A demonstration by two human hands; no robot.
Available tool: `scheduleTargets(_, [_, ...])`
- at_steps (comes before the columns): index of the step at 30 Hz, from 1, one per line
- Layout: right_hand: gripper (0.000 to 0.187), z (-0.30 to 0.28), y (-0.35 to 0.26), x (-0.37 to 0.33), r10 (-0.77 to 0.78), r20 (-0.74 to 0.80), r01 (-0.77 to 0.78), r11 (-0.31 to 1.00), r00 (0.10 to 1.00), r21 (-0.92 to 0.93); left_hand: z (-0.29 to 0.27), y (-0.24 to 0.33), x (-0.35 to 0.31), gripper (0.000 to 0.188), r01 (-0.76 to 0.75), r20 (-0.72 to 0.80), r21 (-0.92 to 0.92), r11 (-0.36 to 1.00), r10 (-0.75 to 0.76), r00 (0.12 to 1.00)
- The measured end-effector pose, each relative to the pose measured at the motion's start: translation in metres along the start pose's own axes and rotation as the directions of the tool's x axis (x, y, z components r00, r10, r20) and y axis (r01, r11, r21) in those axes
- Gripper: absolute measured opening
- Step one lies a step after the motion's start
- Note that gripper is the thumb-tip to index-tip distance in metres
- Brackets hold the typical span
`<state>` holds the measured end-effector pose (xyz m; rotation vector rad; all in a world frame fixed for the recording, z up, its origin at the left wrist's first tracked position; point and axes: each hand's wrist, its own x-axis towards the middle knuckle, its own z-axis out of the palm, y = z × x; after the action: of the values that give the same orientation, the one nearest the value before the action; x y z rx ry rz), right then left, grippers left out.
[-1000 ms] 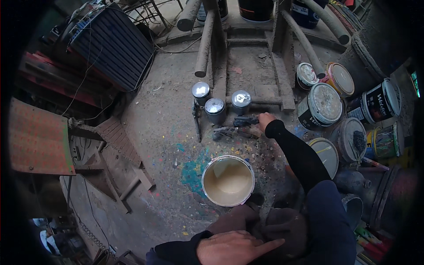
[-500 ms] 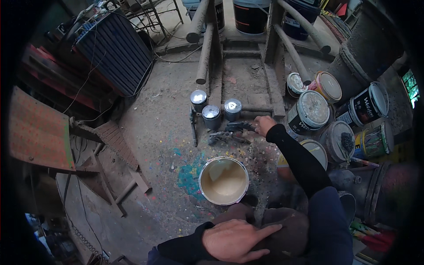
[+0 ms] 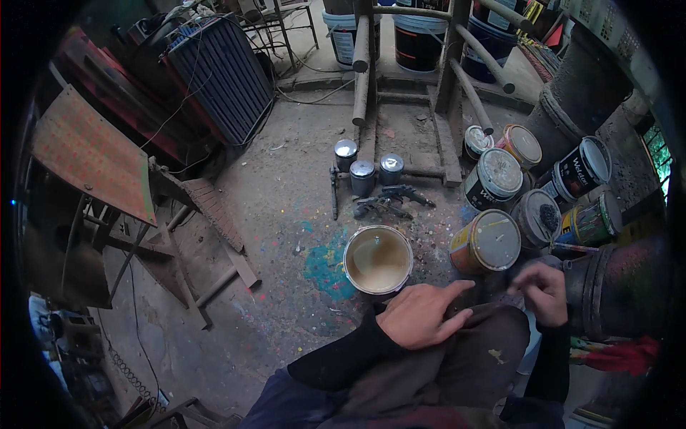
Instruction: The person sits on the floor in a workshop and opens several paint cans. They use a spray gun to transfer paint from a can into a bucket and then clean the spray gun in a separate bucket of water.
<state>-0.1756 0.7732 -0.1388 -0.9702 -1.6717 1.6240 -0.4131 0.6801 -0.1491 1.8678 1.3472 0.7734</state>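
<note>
The left hand (image 3: 421, 316) lies loosely open over the knees (image 3: 496, 334), seemingly empty; the right hand (image 3: 547, 293) is half curled, its hold I cannot tell. Just beyond the left hand, on the floor (image 3: 286, 200), stands an open bucket (image 3: 346, 261); a knocking knee could spill its cream liquid toward the spray guns (image 3: 379, 208), nearer the floor's far edge. A pale container (image 3: 530, 350) is mostly hidden behind the right forearm.

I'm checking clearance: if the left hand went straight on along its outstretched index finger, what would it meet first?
Probably the right hand, though the line also skims the near edge of the yellow bucket; depth is unclear, so I can't rule that out.
</note>
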Motion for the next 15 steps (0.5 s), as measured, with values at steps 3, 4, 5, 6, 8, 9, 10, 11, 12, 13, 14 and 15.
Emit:
scheduleTargets(3, [0.018,-0.009,-0.007,-0.055,0.206,-0.016,-0.205,0.978,0.979,0.048,0.004,0.008,-0.003,0.042,0.006,-0.087,0.017,1.0,-0.004,0.996])
scheduleTargets(4, [0.019,-0.008,-0.009,-0.065,0.222,-0.071,-0.216,0.973,0.972,0.08,0.003,0.012,-0.005,0.042,0.016,-0.081,0.035,0.999,-0.013,0.997])
scheduleTargets(5, [0.019,-0.006,-0.013,-0.074,0.243,-0.122,-0.23,0.967,0.962,0.114,0.004,0.015,-0.008,0.042,0.03,-0.075,0.051,0.998,-0.027,0.997])
scheduleTargets(6, [0.019,-0.004,-0.015,-0.083,0.266,-0.171,-0.242,0.959,0.949,0.147,0.007,0.014,-0.011,0.042,-0.027,-0.099,0.065,0.998,0.033,0.994])
scheduleTargets(8, [0.02,-0.008,-0.017,-0.098,0.345,-0.098,-0.326,0.931,0.934,0.166,0.017,0.011,-0.021,0.042,-0.142,-0.145,0.095,0.985,0.155,0.977])
scheduleTargets(9, [0.02,-0.011,-0.016,-0.105,0.383,-0.062,-0.368,0.914,0.922,0.173,0.02,0.013,-0.025,0.042,-0.14,-0.165,0.13,0.982,0.161,0.973])
scheduleTargets(10, [0.018,-0.013,-0.012,-0.111,0.388,-0.021,-0.378,0.906,0.921,0.189,0.02,0.016,-0.029,0.042,-0.138,-0.185,0.165,0.977,0.168,0.968])
scheduleTargets(11, [0.017,-0.013,-0.01,-0.117,0.378,-0.034,-0.362,0.907,0.925,0.217,0.022,0.018,-0.031,0.042,-0.143,-0.203,0.195,0.97,0.183,0.962])
scheduleTargets(12, [0.017,-0.011,-0.006,-0.122,0.367,-0.048,-0.345,0.906,0.929,0.245,0.022,0.02,-0.031,0.042,-0.135,-0.208,0.188,0.973,0.173,0.963])
scheduleTargets(13, [0.016,-0.009,-0.004,-0.126,0.357,-0.062,-0.328,0.904,0.932,0.273,0.023,0.021,-0.032,0.042,-0.126,-0.212,0.18,0.975,0.164,0.963])
scheduleTargets(14, [0.017,-0.007,-0.003,-0.128,0.353,-0.09,-0.312,0.901,0.931,0.303,0.023,0.022,-0.031,0.041,-0.113,-0.218,0.177,0.978,0.151,0.964])
scheduleTargets(15, [0.016,-0.004,-0.006,-0.126,0.349,-0.145,-0.301,0.912,0.926,0.278,0.024,0.023,-0.03,0.041,-0.111,-0.225,0.174,0.978,0.149,0.963])
